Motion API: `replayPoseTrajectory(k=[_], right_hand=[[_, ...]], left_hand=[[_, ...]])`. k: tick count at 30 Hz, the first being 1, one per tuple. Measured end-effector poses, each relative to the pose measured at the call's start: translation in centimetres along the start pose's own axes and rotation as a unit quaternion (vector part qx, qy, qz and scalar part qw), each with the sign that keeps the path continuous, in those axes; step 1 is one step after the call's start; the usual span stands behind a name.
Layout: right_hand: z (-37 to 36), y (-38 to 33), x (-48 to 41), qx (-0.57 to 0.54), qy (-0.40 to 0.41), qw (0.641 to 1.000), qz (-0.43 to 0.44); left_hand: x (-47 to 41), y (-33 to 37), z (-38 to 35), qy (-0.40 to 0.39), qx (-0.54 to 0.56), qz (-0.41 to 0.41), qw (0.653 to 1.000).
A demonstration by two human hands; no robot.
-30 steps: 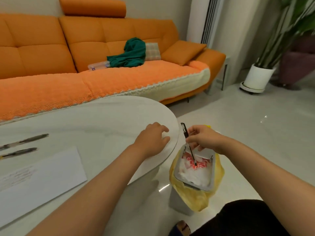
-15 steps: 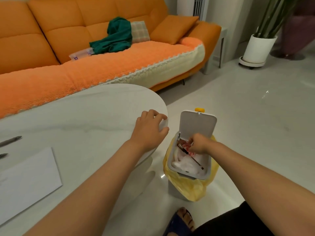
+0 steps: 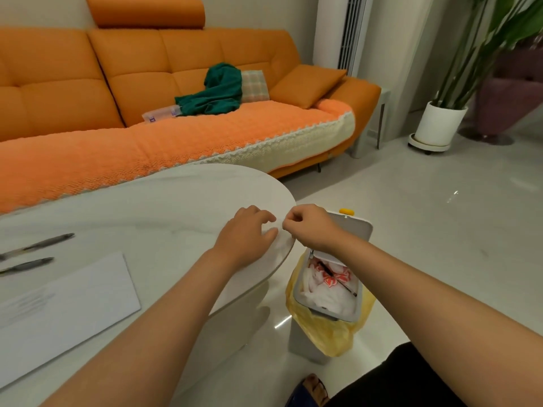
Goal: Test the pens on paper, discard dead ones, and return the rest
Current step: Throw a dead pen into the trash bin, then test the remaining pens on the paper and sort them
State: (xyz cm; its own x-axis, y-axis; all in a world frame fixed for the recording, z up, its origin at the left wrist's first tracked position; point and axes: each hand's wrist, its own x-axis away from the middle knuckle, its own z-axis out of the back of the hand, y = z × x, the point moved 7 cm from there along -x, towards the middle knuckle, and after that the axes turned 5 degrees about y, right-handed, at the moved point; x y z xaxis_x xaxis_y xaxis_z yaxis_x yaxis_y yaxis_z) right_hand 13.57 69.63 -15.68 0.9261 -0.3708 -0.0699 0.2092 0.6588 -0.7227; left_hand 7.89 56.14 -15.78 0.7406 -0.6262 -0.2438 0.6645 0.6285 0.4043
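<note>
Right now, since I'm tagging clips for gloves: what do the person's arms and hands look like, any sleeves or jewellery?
The left arm and right arm are bare as far up as the frame shows; no sleeve edge is in view. The left hand and right hand wear no gloves, and no watch, bracelet or ring shows.

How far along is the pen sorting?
One discarded pen already lies in the open bin. The left grip rests on the table edge; the right grip is curled and empty. The far pen and near pen by the paper remain to test or put back.
</note>
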Motion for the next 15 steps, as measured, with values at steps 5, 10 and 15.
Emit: replayPoseTrajectory(k=[5,10,15], right_hand=[[-4.5,-8.0,0.3,0.019,-0.058,0.996,0.067],[-12.2,-16.2,1.2,0.028,-0.13,0.982,0.132],[-21.5,-24.7,3.1,0.051,-0.204,0.955,0.209]], left_hand=[[3.7,-5.5,5.5,0.01,0.014,0.056,0.998],[10.2,-13.7,11.2,0.039,0.009,0.145,0.989],[17.5,-21.3,16.9,0.074,-0.016,0.218,0.973]])
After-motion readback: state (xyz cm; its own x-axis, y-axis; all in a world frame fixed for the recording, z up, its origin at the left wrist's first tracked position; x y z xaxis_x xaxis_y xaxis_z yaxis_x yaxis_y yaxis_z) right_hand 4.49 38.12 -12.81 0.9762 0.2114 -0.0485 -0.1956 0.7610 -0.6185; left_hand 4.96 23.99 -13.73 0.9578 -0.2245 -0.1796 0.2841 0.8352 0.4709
